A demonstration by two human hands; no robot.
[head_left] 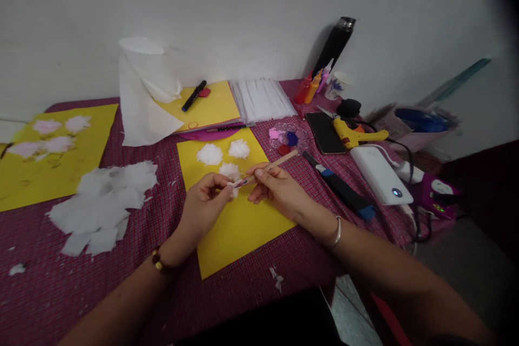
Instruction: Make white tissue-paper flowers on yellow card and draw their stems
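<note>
My right hand (278, 190) is closed round a wooden stick (279, 162) whose tip carries purple paint. The tip meets a small white tissue piece (234, 188) pinched in the fingers of my left hand (205, 204). Both hands hover over a yellow paper sheet (239, 227) lying on the checked maroon tablecloth (162, 211). Three white tissue tufts (210, 154) sit on the far part of that sheet, just beyond my fingers. A clear palette (288, 137) with pink, blue and red paint lies right of the sheet.
A pile of torn tissue (103, 203) lies left; another yellow sheet with pinkish tufts (48, 146) sits far left. A tissue roll (140, 89), marker (193, 95), paper strips (261, 98), paint bottles (312, 86), black flask (334, 46), glue gun (353, 133), power bank (379, 173) and cutter (340, 186) crowd the back and right.
</note>
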